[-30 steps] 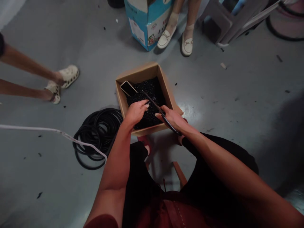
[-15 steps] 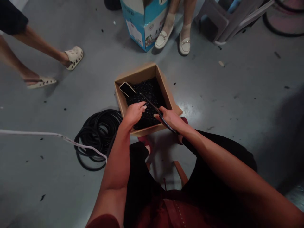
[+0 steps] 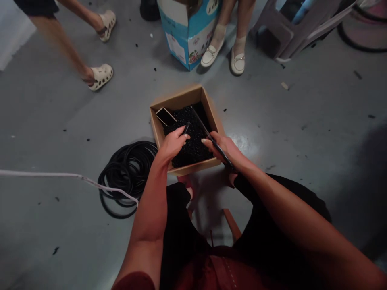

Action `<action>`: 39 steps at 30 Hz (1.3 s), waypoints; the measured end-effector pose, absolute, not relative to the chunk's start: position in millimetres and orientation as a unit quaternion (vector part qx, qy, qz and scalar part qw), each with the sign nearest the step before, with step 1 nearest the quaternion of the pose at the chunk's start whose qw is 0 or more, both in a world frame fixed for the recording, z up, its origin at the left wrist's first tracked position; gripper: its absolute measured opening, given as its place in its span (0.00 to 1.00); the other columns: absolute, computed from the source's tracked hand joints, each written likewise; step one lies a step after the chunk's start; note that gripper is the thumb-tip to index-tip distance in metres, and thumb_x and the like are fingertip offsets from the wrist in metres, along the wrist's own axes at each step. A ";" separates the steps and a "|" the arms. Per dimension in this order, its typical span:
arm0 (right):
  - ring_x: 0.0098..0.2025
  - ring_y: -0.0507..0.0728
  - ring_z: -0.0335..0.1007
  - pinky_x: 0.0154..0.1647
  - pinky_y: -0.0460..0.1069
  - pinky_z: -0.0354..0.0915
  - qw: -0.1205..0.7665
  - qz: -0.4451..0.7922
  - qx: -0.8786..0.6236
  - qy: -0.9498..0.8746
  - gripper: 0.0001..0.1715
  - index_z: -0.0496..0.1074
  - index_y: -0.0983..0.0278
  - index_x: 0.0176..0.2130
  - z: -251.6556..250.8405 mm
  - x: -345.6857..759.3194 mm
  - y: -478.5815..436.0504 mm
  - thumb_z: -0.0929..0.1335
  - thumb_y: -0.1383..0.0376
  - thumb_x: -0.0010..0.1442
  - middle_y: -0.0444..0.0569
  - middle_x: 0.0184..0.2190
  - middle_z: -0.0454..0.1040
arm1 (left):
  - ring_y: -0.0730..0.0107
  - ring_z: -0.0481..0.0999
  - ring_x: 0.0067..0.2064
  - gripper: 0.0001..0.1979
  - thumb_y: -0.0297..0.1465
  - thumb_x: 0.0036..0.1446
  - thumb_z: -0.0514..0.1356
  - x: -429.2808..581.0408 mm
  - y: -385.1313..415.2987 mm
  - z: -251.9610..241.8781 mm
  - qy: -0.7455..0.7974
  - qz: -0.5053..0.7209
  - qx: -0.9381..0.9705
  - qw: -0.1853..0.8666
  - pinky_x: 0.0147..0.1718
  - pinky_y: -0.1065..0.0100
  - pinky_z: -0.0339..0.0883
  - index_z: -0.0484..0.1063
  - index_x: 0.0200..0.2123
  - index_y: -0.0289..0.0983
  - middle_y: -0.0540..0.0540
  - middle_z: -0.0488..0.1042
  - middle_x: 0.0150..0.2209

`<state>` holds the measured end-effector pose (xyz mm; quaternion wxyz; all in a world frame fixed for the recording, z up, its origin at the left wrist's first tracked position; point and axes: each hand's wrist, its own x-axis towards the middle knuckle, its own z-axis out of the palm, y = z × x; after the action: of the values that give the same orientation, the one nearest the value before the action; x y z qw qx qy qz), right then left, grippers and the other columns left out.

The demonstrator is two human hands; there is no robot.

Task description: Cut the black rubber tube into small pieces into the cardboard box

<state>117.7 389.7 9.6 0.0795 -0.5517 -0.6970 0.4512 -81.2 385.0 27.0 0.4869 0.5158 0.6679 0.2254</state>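
A grey concrete floor [image 3: 272, 121] flecked with black bits spread around the seated person. Near the far edge stood a blue-and-white carton [image 3: 187, 36] and a plastic stool [image 3: 287, 28], with a co-worker's feet in white loafers [image 3: 238, 62] beside the carton. Another co-worker's feet in pale clogs [image 3: 101, 76] were off to the left. A coil of black rubber cord [image 3: 121, 189] lay on the floor left of the cardboard box [image 3: 155, 129], and a white cable [image 3: 45, 174] ran across to it. The box sat just before the person's knees, holding a pile of black pieces [image 3: 193, 149] with a phone [image 3: 165, 116] lying on top in the far corner. The left hand [image 3: 172, 145] was half closed over the pile, fingertips pinching a short black piece [image 3: 186, 129]. The right hand [image 3: 225, 149] gripped a long black strip [image 3: 208, 135], whose exact kind could not be told, slanting across the box. The step looked like picking through the pile, and the next move seemed to call for dealing with the pinched piece.
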 end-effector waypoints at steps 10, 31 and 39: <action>0.36 0.59 0.70 0.32 0.49 0.59 0.058 0.466 -0.531 -0.705 0.27 0.69 0.59 0.49 25.0 129.0 395.4 0.60 0.45 0.62 0.49 0.34 0.75 | 0.78 0.72 0.33 0.15 0.26 0.59 0.55 -81.3 386.9 24.8 0.643 0.342 0.394 0.562 0.32 0.74 0.63 0.69 0.49 0.32 0.43 0.76 0.40; 0.39 0.62 0.70 0.33 0.50 0.59 0.002 0.446 -0.484 -0.753 0.29 0.63 0.62 0.50 17.0 125.6 390.6 0.63 0.45 0.60 0.52 0.36 0.73 | 0.77 0.71 0.30 0.23 0.28 0.56 0.56 -84.1 388.7 21.1 0.677 0.273 0.473 0.493 0.36 0.72 0.66 0.70 0.55 0.30 0.43 0.79 0.39; 0.40 0.63 0.70 0.36 0.51 0.60 0.004 0.445 -0.470 -0.762 0.31 0.63 0.63 0.50 10.4 125.2 390.0 0.62 0.43 0.59 0.55 0.39 0.73 | 0.75 0.73 0.31 0.22 0.30 0.57 0.56 -84.5 388.0 24.0 0.677 0.241 0.495 0.489 0.38 0.70 0.68 0.71 0.55 0.31 0.43 0.79 0.40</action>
<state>125.2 390.0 10.4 0.0042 -0.4696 -0.7625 0.4451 -84.5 388.0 24.0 0.4888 0.4946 0.6769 0.2411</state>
